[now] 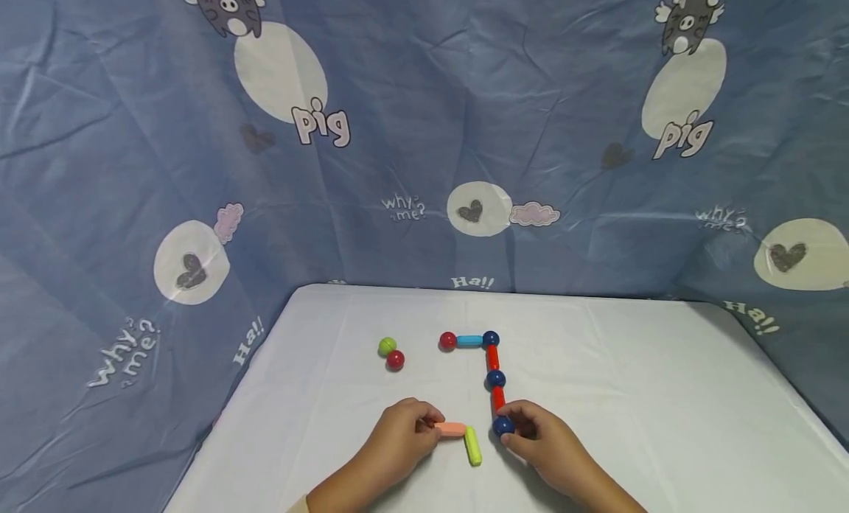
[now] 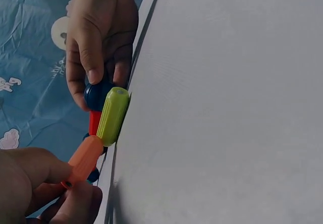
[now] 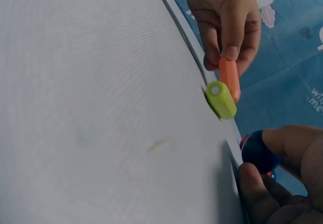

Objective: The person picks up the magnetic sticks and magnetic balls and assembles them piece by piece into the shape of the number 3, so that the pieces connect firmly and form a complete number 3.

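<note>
My left hand pinches the far end of an orange rod between thumb and fingers. The rod's other end meets the top of a yellow-green rod, which lies slanting on the table. On the right, my right hand grips a dark blue ball with thumb and fingertips. That ball ends a chain: a red rod, another blue ball, a second red rod, a corner blue ball, a light blue rod and a red ball. In the right wrist view the gripped ball shows large.
A green ball and a loose red ball lie side by side at the back left of the white table. Behind the table hangs a blue printed cloth.
</note>
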`<state>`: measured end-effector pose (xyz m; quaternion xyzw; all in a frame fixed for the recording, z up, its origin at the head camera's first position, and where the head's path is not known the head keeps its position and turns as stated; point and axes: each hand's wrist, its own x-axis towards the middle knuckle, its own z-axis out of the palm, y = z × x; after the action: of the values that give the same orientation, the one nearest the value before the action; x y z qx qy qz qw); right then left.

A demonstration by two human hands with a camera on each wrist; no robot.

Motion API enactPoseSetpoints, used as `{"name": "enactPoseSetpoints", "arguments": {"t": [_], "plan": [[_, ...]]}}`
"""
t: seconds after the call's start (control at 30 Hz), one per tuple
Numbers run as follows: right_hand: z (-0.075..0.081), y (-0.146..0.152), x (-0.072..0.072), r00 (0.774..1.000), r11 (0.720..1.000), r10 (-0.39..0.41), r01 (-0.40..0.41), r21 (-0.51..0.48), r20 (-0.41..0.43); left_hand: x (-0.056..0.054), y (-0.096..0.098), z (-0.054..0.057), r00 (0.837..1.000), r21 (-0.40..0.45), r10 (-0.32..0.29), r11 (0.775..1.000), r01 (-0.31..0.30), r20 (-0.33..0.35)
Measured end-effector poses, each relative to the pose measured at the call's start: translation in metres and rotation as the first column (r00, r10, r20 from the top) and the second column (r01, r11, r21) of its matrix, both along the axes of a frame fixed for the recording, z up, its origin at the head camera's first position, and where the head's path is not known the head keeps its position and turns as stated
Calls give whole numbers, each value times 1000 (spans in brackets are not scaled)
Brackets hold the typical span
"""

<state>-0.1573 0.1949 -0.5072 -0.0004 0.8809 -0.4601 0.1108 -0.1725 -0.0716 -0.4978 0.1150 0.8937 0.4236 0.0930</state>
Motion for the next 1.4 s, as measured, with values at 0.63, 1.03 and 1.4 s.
{"name": "enactPoseSetpoints", "arguments": {"t": [0.63,1.03,1.4], "plan": [[-1,-2,1,1000,1000,-13,14,15,-10,-3,4,-2,997,124,2,992,-12,81],[-3,-3,2,1000,1000,0,0,-15,-29,-8,20,-4,995,174,-36,985,20,89],[-5,-3,1,1000,999,0,-1,-40,-30,-8,30,1,996,173,-32,985,17,84]]}}
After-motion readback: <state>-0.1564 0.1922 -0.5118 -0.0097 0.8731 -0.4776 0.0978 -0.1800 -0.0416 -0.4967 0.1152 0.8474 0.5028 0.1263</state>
